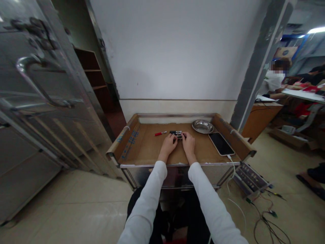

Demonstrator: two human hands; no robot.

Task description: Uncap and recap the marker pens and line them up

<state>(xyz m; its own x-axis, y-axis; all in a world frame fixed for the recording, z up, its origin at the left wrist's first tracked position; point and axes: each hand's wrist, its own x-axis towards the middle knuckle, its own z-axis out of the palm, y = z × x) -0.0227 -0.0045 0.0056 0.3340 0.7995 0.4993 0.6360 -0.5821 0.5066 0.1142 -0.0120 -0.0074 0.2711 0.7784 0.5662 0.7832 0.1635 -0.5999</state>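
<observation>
Close together over the cardboard-lined tray, my left hand and my right hand both have their fingers curled in. Between the fingertips is a small dark and silvery piece that looks like a marker pen, partly covered by the fingers. Just beyond the fingers lie black marker pens, side by side and pointing left to right. A red marker pen rests apart from them, left of my left hand. How many black pens there are cannot be made out.
A round metal dish sits at the tray's back right. In front of it lies a phone with a white cable hanging over the edge. Cardboard lines the tray. A metal door stands left; another person sits far right.
</observation>
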